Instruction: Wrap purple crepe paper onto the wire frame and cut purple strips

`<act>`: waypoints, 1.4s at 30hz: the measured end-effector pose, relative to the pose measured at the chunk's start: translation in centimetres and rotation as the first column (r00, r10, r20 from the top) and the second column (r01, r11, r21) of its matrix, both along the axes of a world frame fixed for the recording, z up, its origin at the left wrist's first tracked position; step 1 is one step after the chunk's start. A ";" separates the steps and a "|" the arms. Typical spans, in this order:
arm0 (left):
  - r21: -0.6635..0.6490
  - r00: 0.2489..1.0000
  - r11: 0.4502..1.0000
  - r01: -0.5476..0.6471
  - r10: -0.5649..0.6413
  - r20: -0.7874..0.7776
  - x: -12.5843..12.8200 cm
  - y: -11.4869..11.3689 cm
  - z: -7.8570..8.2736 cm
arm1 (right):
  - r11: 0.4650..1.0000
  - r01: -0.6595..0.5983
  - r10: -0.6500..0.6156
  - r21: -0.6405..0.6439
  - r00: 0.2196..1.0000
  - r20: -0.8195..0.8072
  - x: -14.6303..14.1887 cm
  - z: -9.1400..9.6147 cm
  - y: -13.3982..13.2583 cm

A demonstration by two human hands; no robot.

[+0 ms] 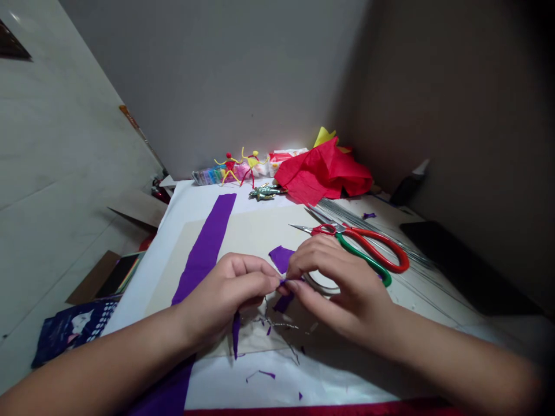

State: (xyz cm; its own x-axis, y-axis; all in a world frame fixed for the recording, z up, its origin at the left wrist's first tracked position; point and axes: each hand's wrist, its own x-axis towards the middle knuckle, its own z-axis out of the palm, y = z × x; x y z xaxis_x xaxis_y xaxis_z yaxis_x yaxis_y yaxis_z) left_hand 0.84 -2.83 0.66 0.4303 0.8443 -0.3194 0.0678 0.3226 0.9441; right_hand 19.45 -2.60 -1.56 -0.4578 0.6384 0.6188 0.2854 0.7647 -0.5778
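My left hand is closed in a pinch on a narrow purple crepe paper strip, whose loose end hangs below the fingers. Finger and thumb of my right hand meet the left fingertips and pinch a small purple end of the strip there. Just beneath the fingers a twisted silver wire shows, its upper part hidden by my hands. Two purple pieces lie close by, one a larger scrap. Behind my right hand is a roll of white tape, partly covered.
Scissors with red and green handles lie beyond my right hand, over long wires. A long purple strip runs down the left. Two wire figures, red crepe paper and a dark tablet-like slab sit farther out.
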 end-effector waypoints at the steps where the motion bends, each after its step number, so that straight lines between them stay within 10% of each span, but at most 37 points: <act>1: 0.005 0.999 1.000 0.007 -0.007 -0.032 0.0 0.0 0.0 | 0.998 0.014 -0.015 -0.055 1.000 -0.021 -0.1 0.0 -0.1; 9: 0.188 0.933 0.981 0.054 0.017 -0.359 0.6 -0.4 0.3 | 0.853 0.083 -0.119 -0.515 0.992 -0.038 -0.7 0.5 0.0; 17: 0.106 0.945 0.994 0.026 0.010 -0.328 0.6 -0.5 0.6 | 0.699 -0.073 -0.113 -0.711 0.971 -0.210 -0.8 0.4 0.4; 20: 0.067 0.959 0.998 -0.013 0.032 -0.282 0.4 -0.4 0.7 | 0.805 -0.018 -0.129 -0.594 0.970 -0.205 -0.5 0.5 0.2; 23: 0.080 0.972 0.995 -0.057 0.074 -0.224 0.3 -0.2 0.5 | 0.984 0.061 -0.086 -0.168 0.986 -0.146 0.0 0.6 0.0; 26: 0.086 0.982 0.993 -0.075 0.089 -0.169 0.2 -0.1 0.3 | 0.966 0.076 -0.082 0.247 0.997 0.011 0.4 0.2 -0.2; 29: 0.110 0.984 0.992 -0.069 0.085 -0.155 0.0 -0.2 0.2 | 0.911 0.118 -0.151 0.396 0.987 0.055 0.3 -0.6 -0.2; 35: 0.194 0.980 0.980 -0.037 0.074 -0.183 0.1 -0.6 0.3 | 0.951 0.089 -0.119 0.294 0.989 0.083 -0.1 -0.7 0.1; 42: 0.298 0.964 0.955 0.002 0.077 -0.254 0.2 -1.1 0.6 | 0.980 -0.113 0.126 -0.161 0.989 0.074 -0.1 0.6 0.0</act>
